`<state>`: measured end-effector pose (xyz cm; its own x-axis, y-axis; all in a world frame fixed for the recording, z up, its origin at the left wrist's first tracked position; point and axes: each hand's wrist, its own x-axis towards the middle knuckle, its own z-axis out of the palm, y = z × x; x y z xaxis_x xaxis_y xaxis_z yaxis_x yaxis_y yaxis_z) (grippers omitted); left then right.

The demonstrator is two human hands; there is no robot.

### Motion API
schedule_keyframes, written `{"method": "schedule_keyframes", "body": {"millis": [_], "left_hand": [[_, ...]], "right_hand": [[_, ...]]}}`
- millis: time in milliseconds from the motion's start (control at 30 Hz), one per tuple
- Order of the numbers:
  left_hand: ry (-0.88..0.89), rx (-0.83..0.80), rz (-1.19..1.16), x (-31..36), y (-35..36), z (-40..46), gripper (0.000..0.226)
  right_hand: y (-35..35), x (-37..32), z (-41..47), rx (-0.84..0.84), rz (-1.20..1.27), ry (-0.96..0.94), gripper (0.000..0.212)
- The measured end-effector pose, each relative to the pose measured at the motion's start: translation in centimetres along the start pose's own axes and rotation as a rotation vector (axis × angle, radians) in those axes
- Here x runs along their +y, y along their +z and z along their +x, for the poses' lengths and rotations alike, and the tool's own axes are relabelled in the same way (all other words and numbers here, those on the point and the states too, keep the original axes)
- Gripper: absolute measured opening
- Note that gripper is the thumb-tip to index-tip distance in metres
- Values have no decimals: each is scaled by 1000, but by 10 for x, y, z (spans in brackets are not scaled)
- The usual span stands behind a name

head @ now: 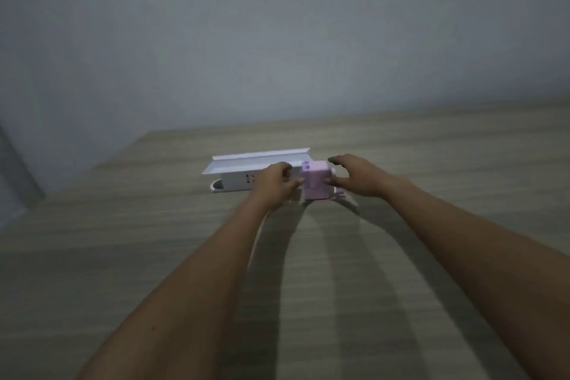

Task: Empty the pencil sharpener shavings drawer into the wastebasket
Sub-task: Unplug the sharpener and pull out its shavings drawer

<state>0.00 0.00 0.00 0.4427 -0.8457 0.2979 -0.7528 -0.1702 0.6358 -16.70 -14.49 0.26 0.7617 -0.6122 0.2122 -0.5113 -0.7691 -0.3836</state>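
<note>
A small pink pencil sharpener (316,182) stands upright on the wooden table (401,256), near its far side. My left hand (276,183) is at the sharpener's left face, fingers curled, the thumb touching that side. Just right of the sharpener, my right hand (354,177) hovers with fingers spread, close to the crank side. Whether either hand grips the sharpener firmly is hard to tell in the blur. The shavings drawer cannot be made out separately. No wastebasket is in view.
A white power strip box (234,183) with a raised white lid (259,159) lies just behind and left of the sharpener. A thin white cable (350,199) runs by the sharpener's base. A grey wall rises behind the table; the table's left edge drops off.
</note>
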Motion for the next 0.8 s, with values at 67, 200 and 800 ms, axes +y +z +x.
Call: {"method": "schedule_keyframes", "body": {"millis": [67,200,800], "left_hand": [[0,-39,-106,-3,10,6,47],[15,-38,-203,-10,28,12,44],[35,8,-299,28,-41,-68,39]], "right_hand": [[5,4,5,-33,100,-29,61],[17,13,8,-20,242,-23,57],[-37,-68,-73,-51,441,-111,37]]}}
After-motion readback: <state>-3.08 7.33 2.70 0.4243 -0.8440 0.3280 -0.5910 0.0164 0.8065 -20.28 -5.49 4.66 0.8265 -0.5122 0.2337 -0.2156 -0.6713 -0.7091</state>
